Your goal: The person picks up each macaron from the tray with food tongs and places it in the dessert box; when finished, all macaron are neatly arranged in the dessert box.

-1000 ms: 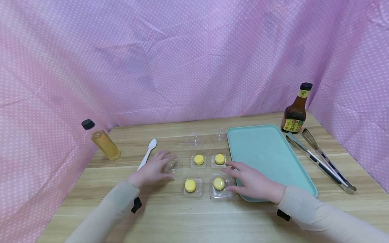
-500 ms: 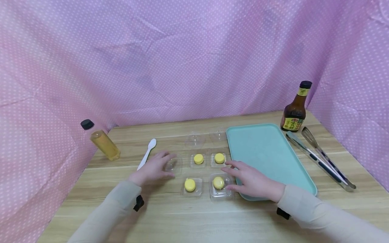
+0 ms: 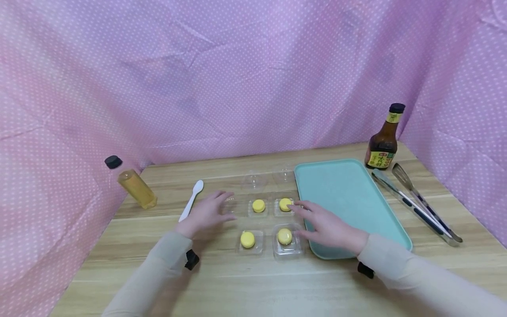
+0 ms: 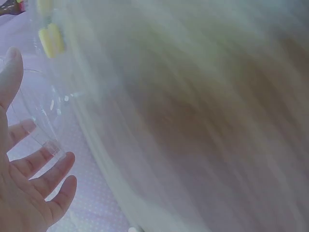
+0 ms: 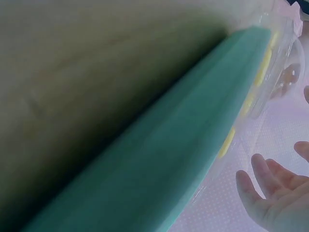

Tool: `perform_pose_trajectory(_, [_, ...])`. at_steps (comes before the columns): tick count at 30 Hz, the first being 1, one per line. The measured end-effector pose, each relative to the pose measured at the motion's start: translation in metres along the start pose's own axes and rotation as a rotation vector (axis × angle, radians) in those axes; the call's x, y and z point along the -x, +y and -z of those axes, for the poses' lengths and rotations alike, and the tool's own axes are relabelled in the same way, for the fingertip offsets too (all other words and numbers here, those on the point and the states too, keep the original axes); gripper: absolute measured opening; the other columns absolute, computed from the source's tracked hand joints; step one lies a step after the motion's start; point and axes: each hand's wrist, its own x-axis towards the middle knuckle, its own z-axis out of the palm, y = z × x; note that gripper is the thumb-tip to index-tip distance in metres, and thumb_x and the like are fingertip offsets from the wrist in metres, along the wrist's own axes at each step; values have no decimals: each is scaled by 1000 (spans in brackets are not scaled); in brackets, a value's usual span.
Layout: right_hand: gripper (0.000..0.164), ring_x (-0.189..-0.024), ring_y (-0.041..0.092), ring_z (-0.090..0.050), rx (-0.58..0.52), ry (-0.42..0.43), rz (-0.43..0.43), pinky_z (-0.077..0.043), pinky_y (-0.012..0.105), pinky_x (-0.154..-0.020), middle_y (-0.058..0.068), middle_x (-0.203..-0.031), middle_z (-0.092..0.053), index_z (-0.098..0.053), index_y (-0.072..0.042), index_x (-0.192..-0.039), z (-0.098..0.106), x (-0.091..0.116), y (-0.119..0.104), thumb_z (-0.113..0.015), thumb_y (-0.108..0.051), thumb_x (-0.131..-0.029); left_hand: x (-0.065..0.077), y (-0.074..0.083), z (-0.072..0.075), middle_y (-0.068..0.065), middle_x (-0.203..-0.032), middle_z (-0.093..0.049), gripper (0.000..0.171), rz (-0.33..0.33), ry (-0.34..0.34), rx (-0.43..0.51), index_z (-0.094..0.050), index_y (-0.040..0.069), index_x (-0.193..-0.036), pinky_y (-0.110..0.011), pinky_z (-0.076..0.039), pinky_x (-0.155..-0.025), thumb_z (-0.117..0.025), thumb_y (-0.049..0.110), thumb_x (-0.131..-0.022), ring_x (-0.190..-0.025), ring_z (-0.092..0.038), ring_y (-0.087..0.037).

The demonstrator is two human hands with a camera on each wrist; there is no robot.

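Note:
My left hand [image 3: 206, 214] holds a clear plastic lid [image 4: 43, 104] between thumb and fingers, left of the macarons. Several yellow macarons sit in clear plastic trays, two rows deep, in the middle of the table; one is the back left macaron [image 3: 259, 205]. The front right macaron [image 3: 284, 236] rests in a clear box [image 3: 288, 252]. My right hand [image 3: 328, 225] hovers over the near left edge of the green tray [image 3: 340, 189], its fingers spread and relaxed. Its fingertips reach toward the right-hand macarons, with nothing gripped.
Two clear lids stand behind the macarons, one being the left lid [image 3: 254, 180]. A white spoon [image 3: 192, 200] lies beyond my left hand, near a bottle of amber liquid [image 3: 136, 189]. At right are a brown sauce bottle [image 3: 383, 143] and metal tongs [image 3: 428, 211].
My left hand has moved slightly right and away from me, and the clear lid with it. My right hand has shifted only a little toward the back.

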Motion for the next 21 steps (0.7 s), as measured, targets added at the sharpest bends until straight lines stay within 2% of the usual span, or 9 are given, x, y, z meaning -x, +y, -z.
perform_pose_trajectory(5, [64,-122,37,-50,-42,23,-29,-48,49,-95,23,-138,-44,-44,-4,-140,1,-5,4,-70,-24,-85,-6,14,3,-10,-135,-50,72,-16,20,42,-45,14,-140,-49,-44,-100,-74,41,-79,-121,-51,-31])
perform_pose_trajectory(11, [63,-125,41,-46,-104,54,-76,-46,52,-97,24,-143,-38,-43,-5,-140,3,-11,5,-71,-20,-85,-13,33,4,-11,-134,-51,71,-65,48,83,-44,18,-141,-49,-43,-102,-74,38,-80,-121,-50,-31])
perform_pose_trajectory(16, [60,-125,39,-46,-104,68,-72,-45,52,-98,22,-141,-41,-46,-7,-137,7,-16,5,-71,-19,-84,-16,45,1,-12,-140,-48,70,-123,57,105,-42,15,-142,-49,-38,-107,-70,41,-83,-128,-46,-32])
perform_pose_trajectory(21, [59,-126,36,-46,-115,68,-47,-43,51,-101,20,-138,-45,-46,-5,-137,14,-18,2,-70,-19,-85,-18,58,-1,-13,-142,-47,69,-151,51,131,-42,12,-142,-50,-34,-109,-69,39,-84,-131,-42,-33])
